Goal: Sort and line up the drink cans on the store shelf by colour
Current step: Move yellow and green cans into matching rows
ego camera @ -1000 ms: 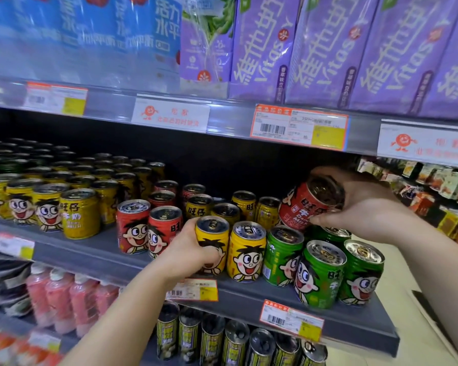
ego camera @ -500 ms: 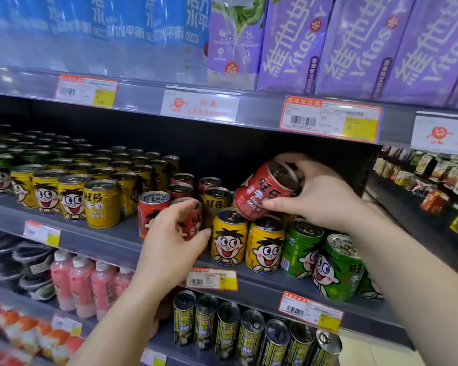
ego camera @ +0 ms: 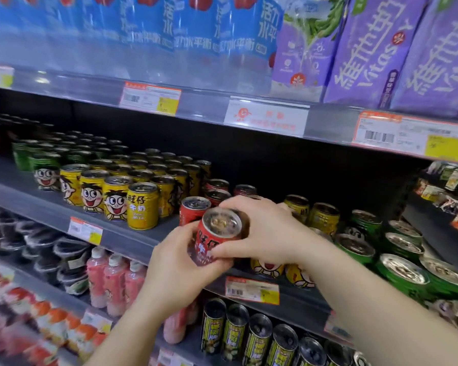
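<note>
Gripping one tilted red can [ego camera: 217, 237], both hands [ego camera: 222, 257] hide yellow cans [ego camera: 296, 273] (probably two) behind.

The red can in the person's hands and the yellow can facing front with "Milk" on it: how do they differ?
The red can is red; the yellow can is yellow. The red can is tilted, its top toward the camera, while the yellow can stands upright on the shelf. The left hand and right hand grip the red can; nothing touches the yellow can. Both look the same shape and brand.
</note>
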`<state>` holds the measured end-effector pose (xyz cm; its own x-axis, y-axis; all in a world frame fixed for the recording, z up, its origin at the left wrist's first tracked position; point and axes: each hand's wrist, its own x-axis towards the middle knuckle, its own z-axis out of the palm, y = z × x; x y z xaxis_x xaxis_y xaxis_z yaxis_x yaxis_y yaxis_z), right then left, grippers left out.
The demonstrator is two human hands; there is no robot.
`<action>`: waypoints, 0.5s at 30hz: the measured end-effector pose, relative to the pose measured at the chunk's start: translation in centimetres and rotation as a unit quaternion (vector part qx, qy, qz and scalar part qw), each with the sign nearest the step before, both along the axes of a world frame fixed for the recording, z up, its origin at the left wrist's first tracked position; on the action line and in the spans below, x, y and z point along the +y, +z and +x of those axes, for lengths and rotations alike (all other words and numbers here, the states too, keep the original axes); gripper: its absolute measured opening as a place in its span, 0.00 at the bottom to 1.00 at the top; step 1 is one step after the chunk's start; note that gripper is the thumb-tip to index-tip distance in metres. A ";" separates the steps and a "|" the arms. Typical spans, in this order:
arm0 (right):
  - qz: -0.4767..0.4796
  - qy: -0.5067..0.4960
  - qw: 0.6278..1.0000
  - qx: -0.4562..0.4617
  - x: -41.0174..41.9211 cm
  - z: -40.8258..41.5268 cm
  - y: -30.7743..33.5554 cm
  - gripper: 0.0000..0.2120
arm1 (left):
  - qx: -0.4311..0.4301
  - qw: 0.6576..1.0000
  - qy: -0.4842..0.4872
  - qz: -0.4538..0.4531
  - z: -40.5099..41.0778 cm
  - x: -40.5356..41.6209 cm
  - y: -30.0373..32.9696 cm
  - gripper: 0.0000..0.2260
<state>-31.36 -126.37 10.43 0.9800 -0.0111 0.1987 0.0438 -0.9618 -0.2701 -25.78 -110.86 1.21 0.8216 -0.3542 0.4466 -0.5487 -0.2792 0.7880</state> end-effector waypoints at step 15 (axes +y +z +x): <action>-0.054 -0.118 0.987 0.090 -6.9 -1.4 -0.7 0.37 | 0.041 0.999 -0.019 -0.002 0.8 -3.7 -1.5 0.30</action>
